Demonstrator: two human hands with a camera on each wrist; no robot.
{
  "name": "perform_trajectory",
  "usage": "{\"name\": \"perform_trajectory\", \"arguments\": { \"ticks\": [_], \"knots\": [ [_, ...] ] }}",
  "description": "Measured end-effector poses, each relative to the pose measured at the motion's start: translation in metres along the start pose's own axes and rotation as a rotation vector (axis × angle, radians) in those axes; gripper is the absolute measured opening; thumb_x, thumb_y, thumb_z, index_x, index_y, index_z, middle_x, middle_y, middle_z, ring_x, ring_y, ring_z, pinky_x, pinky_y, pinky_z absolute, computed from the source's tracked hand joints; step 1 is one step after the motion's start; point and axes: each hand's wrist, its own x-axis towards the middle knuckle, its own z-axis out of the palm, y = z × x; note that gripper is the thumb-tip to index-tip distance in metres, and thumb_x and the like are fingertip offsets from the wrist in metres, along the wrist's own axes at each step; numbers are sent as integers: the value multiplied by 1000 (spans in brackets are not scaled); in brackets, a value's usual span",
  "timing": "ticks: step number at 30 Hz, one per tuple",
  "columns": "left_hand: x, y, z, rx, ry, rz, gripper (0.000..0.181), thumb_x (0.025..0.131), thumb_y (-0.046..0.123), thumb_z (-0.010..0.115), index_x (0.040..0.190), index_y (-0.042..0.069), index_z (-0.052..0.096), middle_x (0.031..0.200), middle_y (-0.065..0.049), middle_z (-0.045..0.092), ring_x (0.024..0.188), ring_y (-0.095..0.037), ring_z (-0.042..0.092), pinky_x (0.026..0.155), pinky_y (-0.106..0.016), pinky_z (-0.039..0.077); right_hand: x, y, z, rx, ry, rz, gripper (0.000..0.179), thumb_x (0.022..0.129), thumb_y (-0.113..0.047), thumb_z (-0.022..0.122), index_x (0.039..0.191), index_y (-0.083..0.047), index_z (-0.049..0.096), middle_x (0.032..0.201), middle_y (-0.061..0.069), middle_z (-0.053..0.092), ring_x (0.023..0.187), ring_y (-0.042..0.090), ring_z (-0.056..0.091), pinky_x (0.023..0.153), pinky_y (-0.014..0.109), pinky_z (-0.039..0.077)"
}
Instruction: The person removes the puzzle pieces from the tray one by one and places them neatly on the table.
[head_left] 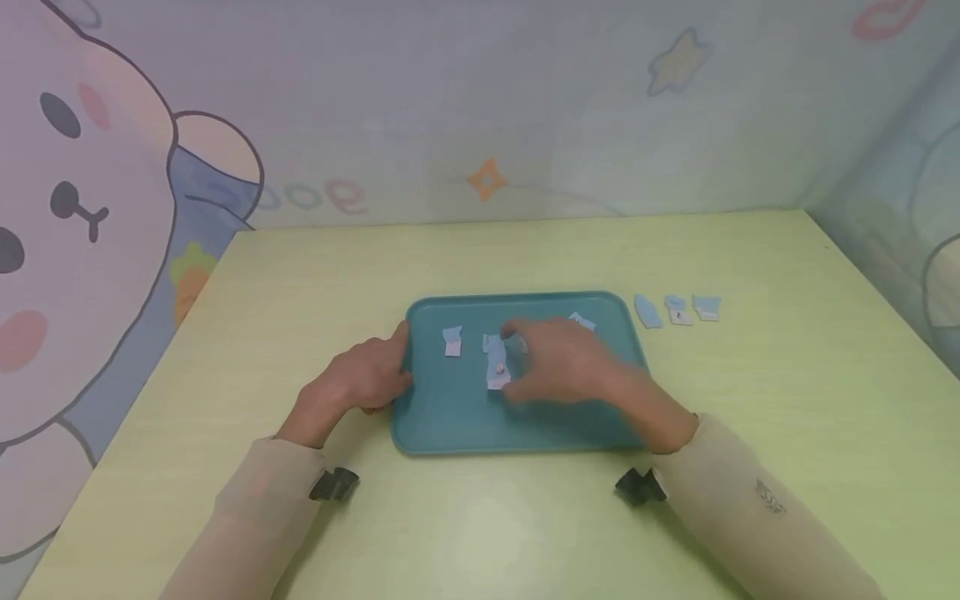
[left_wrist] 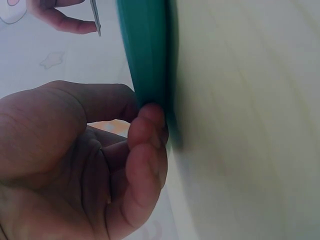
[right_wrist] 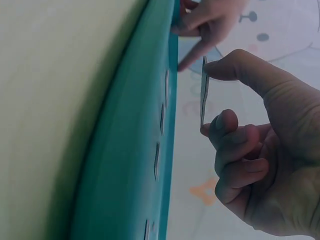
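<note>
My left hand [head_left: 371, 372] grips the left rim of a teal tray [head_left: 450, 425], thumb and fingers at its edge in the left wrist view. Over the middle of the tray, my right hand [head_left: 562, 360] pinches a thin puzzle piece [right_wrist: 204, 95] by its opposite edges between thumb and finger. That piece is pale blue with a whitish lower end and stands clear of the tray in the right wrist view. Flat on the tray lie a blue-and-pink piece [head_left: 452, 342] at the left and another piece [head_left: 582, 321] at the back right. More pieces lie partly hidden near the right fingers.
Right of the tray, a plain blue piece [head_left: 648, 311], a blue-and-white piece [head_left: 678, 311] and another similar piece [head_left: 707, 307] lie in a row on the pale yellow table [head_left: 480, 525]. A cartoon-printed wall covering [head_left: 420, 100] rises behind the table.
</note>
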Motion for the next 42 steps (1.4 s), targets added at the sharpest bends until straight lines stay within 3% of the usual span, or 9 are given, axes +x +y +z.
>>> {"name": "perform_trajectory", "arguments": {
  "ticks": [11,20,33,42],
  "knots": [
    [-3,0,1,-1,4,8,75,103,10,48,164,-7,8,63,-5,53,50,-15,50,50,-28,38,-10,46,-25,58,42,23,72,82,-32,77,148,-12,55,60,-4,45,56,13,40,55,32,33],
    [-4,-1,2,-10,2,3,74,102,10,47,164,-6,8,62,-5,52,49,-16,50,50,-28,37,-26,89,-45,139,72,49,68,85,-28,80,146,-12,55,63,-1,49,58,14,43,57,33,36],
    [-5,-1,0,-4,5,8,76,102,9,47,164,-6,7,63,-6,53,50,-16,51,50,-28,37,-48,143,-77,178,96,168,66,91,-30,78,150,-23,50,63,1,52,61,18,49,60,36,44],
    [-4,0,0,4,16,33,74,102,8,47,164,-7,9,61,-4,52,49,-15,50,49,-27,37,-59,182,-80,193,100,219,65,92,-30,78,151,-26,49,65,0,49,60,16,45,59,35,43]
  ]
}}
